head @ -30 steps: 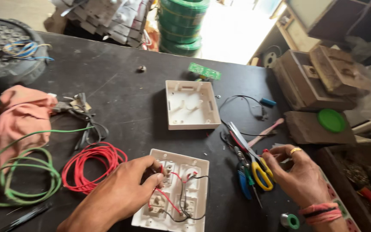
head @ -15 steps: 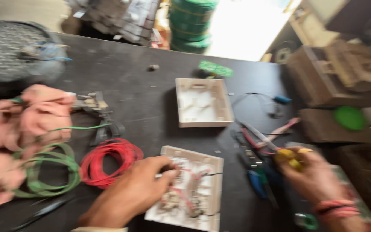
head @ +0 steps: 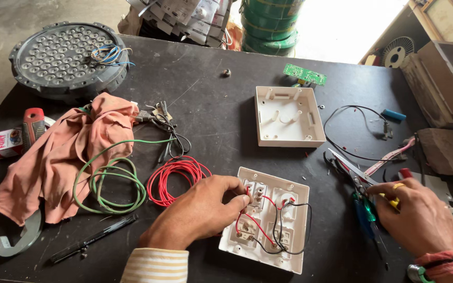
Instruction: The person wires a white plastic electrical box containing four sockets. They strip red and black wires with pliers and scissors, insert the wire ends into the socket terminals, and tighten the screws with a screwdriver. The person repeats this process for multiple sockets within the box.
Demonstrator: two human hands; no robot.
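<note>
**Hands at the wired switch plate**

Pressing down on the white plastic switch plate (head: 266,220), the left hand (head: 197,212) is lying across its near-left edge, fingers curled onto the top-left corner beside a small socket block. It is holding the plate down by touch rather than closing around it. The plate is sitting back-side up on the dark, scuffed table (head: 211,94), at the near middle, with thin red and black wires (head: 279,225) looping across its moulded blocks.

Over on the right, the right hand (head: 418,217) is resting knuckles up among a clutter of tools. Its fingers are closing on something with a yellow handle (head: 394,202), but what that tool is, I cannot tell. Just beside them, metal pliers (head: 349,170) are lying with their jaws pointing up the table, and a blue-green handled screwdriver (head: 365,215) is lying right at the fingertips.

Further back, an empty white box (head: 288,116), square with rounded posts inside, is sitting well apart from the plate. A coil of glossy red wire (head: 176,178) is lying just left of the left hand, next to a looser green coil (head: 112,183) that is overlapping a crumpled pink cloth (head: 66,157). A round, dimpled metal lamp (head: 66,57) is occupying the far-left corner.
</note>
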